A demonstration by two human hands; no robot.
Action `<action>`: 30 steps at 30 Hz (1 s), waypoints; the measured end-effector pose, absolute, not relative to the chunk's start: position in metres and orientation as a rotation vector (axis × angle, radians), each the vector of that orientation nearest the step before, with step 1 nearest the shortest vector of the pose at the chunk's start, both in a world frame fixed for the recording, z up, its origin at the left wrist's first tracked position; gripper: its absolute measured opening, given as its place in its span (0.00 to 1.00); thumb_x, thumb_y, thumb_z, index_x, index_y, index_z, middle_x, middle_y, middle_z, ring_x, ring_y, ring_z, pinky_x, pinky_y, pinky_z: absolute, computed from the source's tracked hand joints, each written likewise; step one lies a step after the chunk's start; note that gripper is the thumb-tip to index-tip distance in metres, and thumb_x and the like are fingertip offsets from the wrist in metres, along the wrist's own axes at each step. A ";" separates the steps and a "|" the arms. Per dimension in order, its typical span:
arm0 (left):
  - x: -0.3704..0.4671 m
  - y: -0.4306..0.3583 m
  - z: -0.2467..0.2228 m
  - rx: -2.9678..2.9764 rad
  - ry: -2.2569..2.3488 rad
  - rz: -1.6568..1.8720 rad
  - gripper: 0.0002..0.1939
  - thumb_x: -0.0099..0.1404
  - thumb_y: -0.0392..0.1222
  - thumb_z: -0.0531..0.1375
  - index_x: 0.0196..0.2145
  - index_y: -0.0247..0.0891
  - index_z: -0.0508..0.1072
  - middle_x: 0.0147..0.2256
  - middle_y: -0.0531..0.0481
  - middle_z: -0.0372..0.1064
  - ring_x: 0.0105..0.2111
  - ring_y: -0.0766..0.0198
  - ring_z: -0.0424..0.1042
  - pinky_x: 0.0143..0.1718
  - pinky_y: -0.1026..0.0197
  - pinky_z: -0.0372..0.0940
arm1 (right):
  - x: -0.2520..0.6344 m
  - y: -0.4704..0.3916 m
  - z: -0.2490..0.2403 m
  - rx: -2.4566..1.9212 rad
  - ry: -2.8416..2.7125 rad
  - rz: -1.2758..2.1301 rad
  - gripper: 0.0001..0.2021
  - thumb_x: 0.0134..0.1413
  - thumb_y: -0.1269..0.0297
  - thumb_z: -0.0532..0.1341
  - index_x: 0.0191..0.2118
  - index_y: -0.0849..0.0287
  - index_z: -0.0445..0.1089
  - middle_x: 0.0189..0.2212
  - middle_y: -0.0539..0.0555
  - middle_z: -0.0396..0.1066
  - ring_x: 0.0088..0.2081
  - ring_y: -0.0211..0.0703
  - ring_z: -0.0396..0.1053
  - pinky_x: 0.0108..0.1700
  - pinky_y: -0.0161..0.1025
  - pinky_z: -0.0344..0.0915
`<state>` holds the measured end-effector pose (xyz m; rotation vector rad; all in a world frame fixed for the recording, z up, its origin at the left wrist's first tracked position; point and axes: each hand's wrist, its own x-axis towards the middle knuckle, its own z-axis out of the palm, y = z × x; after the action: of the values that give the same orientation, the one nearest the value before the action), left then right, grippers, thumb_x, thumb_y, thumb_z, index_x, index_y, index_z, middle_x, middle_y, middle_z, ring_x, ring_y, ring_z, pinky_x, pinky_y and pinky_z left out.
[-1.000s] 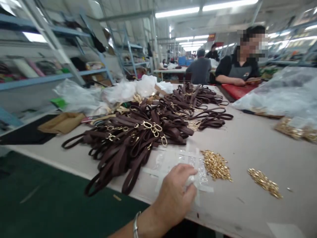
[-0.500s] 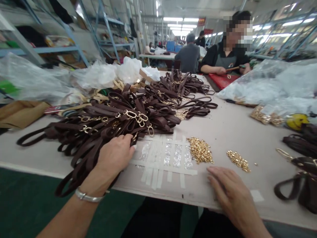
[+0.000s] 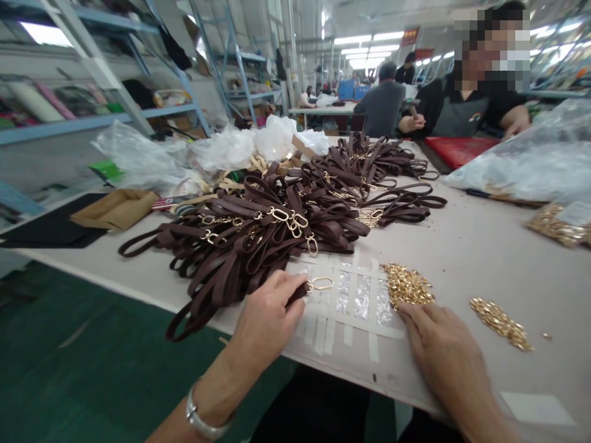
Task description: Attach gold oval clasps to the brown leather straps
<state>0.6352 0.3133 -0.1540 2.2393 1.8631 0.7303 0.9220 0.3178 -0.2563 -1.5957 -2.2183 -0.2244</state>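
Note:
My left hand [image 3: 272, 314] is closed on the end of a dark brown strap [image 3: 298, 290], whose gold oval ring [image 3: 322, 283] sticks out to the right over the taped part of the table. Just left of it lies a heap of similar brown straps [image 3: 277, 231] with gold clasps. At the near edge of a pile of small gold metal pieces [image 3: 410, 284] are the bunched fingertips of my right hand [image 3: 443, 344]. Whatever those fingertips hold is too small or hidden to make out. A smaller group of gold pieces [image 3: 501, 323] lies to the right.
Clear plastic packets [image 3: 362, 295] are taped flat on the table between my hands. Across the table a co-worker [image 3: 471, 101] holds a hammer [image 3: 410, 109] beside a red pad [image 3: 462, 151]. Plastic bags [image 3: 521, 160] stand at right; a brown paper bag [image 3: 115, 208] lies at left.
My left hand has drawn a strap end out to the right of the heap, its gold ring now showing. My right hand has moved to the gold pile. The view has turned left.

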 end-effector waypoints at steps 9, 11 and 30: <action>0.660 0.300 -0.164 1.708 1.448 0.772 0.29 0.56 0.26 0.56 0.54 0.41 0.74 0.45 0.47 0.75 0.46 0.59 0.74 0.52 0.54 0.69 | 0.943 0.316 -0.249 -1.572 -2.209 -0.104 0.12 0.64 0.59 0.54 0.40 0.56 0.73 0.34 0.57 0.73 0.38 0.52 0.69 0.44 0.49 0.64; 0.663 0.299 -0.167 1.627 1.406 0.816 0.26 0.57 0.27 0.57 0.53 0.42 0.75 0.46 0.47 0.76 0.47 0.58 0.74 0.53 0.53 0.69 | 0.950 0.313 -0.249 -1.574 -2.169 -0.050 0.13 0.65 0.57 0.54 0.40 0.54 0.73 0.35 0.56 0.74 0.38 0.51 0.70 0.43 0.48 0.65; 0.689 0.290 -0.180 1.223 1.296 0.677 0.11 0.67 0.38 0.52 0.43 0.41 0.72 0.39 0.51 0.77 0.35 0.65 0.76 0.29 0.68 0.66 | 0.966 0.278 -0.255 -1.544 -2.033 0.027 0.14 0.63 0.75 0.54 0.49 0.55 0.71 0.45 0.55 0.76 0.46 0.50 0.69 0.51 0.55 0.69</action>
<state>0.6885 0.2900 -0.1803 1.2225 1.2964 0.6775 0.9660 0.2779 -0.2552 -1.5437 -2.0327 0.0268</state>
